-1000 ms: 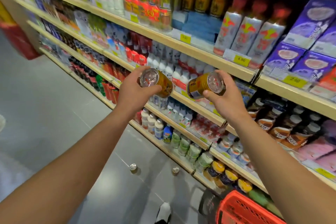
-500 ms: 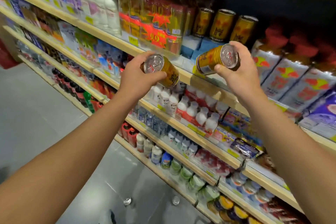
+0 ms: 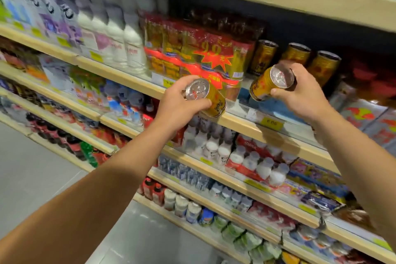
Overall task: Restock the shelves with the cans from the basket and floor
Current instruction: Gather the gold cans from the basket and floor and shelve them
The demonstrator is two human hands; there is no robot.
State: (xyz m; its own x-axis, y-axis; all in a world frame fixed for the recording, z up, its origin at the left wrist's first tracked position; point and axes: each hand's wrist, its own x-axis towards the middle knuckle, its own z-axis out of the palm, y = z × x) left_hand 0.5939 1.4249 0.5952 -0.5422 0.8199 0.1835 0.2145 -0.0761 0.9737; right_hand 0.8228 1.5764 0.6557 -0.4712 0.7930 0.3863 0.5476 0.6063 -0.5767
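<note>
**K:** Both hands loaded. Left hand (image 3: 179,103) wraps a gold metal drink can with a silver pull-tab lid (image 3: 206,97), tilted, lid toward camera. Right hand (image 3: 303,94) grips a second gold can (image 3: 271,81) the same way, thumb under, fingers over the rim.

**M:** Where relative to the shelf?

**K:** In front of the long pale wooden shelf (image 3: 242,123). Right can is just beside the row of three upright gold cans (image 3: 296,55) at the back, likely its slot. Left can hangs before the red-and-gold shrink-wrapped multipack (image 3: 192,53).

**M:** Why tilted?

**K:** Probably carry grip; both need turning upright before set-down. Basket and floor cans not in view.
</note>
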